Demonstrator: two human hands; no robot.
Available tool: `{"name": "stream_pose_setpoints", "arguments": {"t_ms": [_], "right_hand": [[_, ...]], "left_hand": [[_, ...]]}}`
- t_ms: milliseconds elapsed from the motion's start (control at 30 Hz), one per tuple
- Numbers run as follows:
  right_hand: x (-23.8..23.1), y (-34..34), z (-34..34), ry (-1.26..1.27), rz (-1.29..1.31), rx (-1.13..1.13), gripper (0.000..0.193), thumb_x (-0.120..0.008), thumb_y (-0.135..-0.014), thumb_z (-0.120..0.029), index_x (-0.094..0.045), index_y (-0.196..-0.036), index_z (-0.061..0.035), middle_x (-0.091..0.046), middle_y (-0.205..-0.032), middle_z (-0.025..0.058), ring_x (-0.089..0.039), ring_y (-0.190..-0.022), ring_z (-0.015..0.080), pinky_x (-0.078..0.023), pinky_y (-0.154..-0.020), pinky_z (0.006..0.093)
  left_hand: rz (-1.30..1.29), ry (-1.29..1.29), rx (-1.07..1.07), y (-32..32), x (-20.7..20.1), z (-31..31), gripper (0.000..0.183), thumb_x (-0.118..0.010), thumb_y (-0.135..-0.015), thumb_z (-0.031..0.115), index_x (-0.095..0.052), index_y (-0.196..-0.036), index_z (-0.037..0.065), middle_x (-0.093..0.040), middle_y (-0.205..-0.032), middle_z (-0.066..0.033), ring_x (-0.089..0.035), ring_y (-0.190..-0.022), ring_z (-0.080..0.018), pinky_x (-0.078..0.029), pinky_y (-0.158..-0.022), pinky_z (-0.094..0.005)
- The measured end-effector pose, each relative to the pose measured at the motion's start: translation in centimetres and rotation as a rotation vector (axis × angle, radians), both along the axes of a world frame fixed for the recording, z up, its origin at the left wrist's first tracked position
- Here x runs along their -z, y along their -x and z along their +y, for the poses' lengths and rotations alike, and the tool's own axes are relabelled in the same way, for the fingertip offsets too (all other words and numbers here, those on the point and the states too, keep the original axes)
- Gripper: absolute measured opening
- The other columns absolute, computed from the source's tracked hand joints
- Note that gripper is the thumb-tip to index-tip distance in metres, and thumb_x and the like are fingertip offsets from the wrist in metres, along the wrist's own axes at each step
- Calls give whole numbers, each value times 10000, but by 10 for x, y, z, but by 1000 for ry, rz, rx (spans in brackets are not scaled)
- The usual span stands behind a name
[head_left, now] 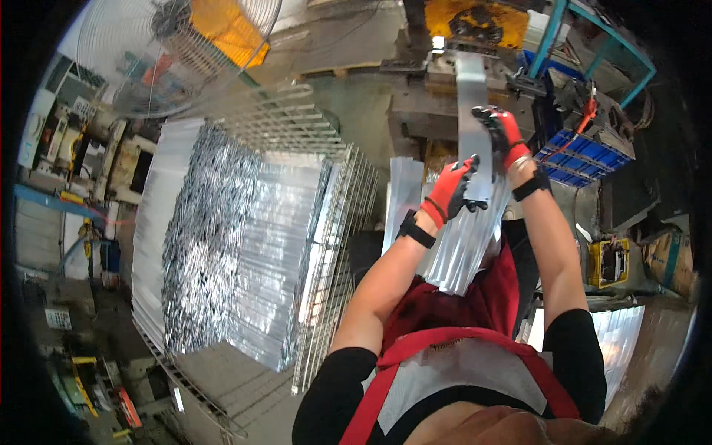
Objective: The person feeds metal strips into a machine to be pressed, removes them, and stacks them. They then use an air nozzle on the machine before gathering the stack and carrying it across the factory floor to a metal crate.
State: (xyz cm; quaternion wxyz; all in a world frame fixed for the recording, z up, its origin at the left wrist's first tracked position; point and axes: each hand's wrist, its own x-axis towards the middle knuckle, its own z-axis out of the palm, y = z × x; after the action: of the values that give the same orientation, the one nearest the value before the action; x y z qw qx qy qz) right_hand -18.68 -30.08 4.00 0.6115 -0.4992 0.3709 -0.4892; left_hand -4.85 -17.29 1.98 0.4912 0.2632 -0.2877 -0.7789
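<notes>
A long, flat, shiny metal strip point(472, 96) stretches away from me, its far end lying on a machine's metal block point(443, 67). My left hand point(451, 189), in a red and black glove, is closed on the strip's left edge near its close end. Farther along, my right hand point(507, 137), gloved alike, grips the right edge with its fingers curled over the top. Below both hands, a bundle of similar metal strips point(452, 259) rests by my lap against the red apron. Another stack of strips point(404, 193) stands just left of it.
To the left, a wire mesh cage point(356, 185) holds a large pile of metal strips point(271, 237). A big fan point(167, 30) stands at the far left. Blue crates point(586, 152) and a teal frame point(552, 37) are on the right, with a yellow basket point(610, 262) nearer.
</notes>
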Motion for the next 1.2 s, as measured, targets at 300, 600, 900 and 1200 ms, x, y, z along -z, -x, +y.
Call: {"name": "stream_pose_setpoints", "arguments": {"t_ms": [300, 600, 900, 1200], "right_hand": [[56, 12, 127, -212, -405, -311, 361, -468, -875, -238, -488, -1127, 20, -541, -1111, 89, -511, -1029, 199, -408, -878, 304], [49, 7, 209, -99, 284, -185, 228, -515, -827, -71, -559, -1045, -19, -600, -868, 32, -562, -781, 95, -438, -694, 221], [61, 33, 220, -80, 108, -26, 224, -490, -840, -68, -551, -1043, 1, -612, -845, 68, -574, -756, 124, -456, -682, 244], [52, 37, 223, -35, 75, -9, 248, -458, -866, -113, -539, -1048, 34, -612, -830, 107, -588, -728, 167, -478, -682, 281]], "left_hand": [[543, -193, 346, -31, 10, 124, 291, -477, -869, 123, -472, -1140, 16, -581, -970, -56, -569, -877, -125, -464, -769, -260], [-1856, 39, -87, -61, 0, 170, 675, -646, -608, 564, -468, -948, 9, -591, -828, -176, -594, -759, -302, -457, -633, -381], [-2116, 334, -237, -61, 30, 164, 703, -612, -616, 584, -447, -1000, 18, -523, -813, -137, -564, -722, -293, -456, -591, -395], [-1893, 305, -32, -24, 84, 153, 488, -570, -708, 471, -467, -949, 59, -579, -821, -154, -584, -733, -318, -449, -639, -439]]}}
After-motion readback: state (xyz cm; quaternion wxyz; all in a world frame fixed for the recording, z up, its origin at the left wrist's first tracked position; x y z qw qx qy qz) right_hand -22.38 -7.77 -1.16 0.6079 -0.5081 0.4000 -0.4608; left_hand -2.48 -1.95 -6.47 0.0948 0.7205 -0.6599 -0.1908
